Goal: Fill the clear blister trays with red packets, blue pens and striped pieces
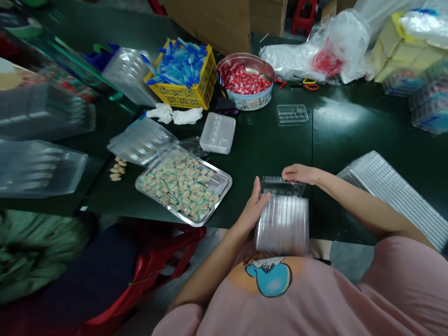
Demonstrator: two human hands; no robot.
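A stack of clear plastic trays [283,224] lies on its side at the table's near edge, against my pink shirt. My left hand [255,207] presses flat on the stack's left end, fingers extended. My right hand [299,173] curls over the far end, its fingers closed on the outermost clear tray [282,185] of the stack.
A metal tray [226,179] of wrapped candies sits to the left. Further back are a yellow basket [196,95] of blue items, a round tin [250,100] of red packets, a white tray [219,133], a clear tray [291,114]. More tray stacks [395,196] lie right. A red stool [157,270] stands left.
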